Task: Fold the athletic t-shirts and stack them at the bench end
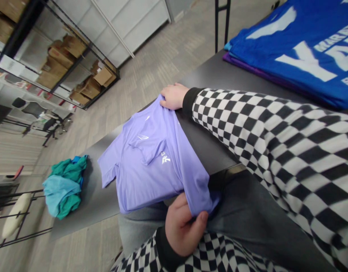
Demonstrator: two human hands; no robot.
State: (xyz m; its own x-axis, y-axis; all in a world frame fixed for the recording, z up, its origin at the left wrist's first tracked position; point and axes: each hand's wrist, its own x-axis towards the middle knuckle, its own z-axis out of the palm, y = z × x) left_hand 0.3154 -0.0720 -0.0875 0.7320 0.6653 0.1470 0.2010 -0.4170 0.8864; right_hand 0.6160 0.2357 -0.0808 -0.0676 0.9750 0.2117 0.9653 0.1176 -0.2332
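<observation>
A lavender T-shirt (151, 177) with small white prints lies on the dark grey table (100, 204). One side of it is folded over in a long strip, and a short sleeve sticks out on the far left. My left hand (182, 226) grips the near end of that strip between thumb and fingers, at the table's front edge. At the upper corner near the collar, my right hand (175, 96) pinches the shirt's edge. The fabric between my two hands is drawn fairly straight, with loose folds around the chest print.
A stack of blue printed shirts (304, 53) with purple beneath lies at the table's right. Crumpled teal and light blue garments (65, 185) sit at the left end. Shelves with cardboard boxes (59, 56) and an office chair (40, 113) stand beyond the table.
</observation>
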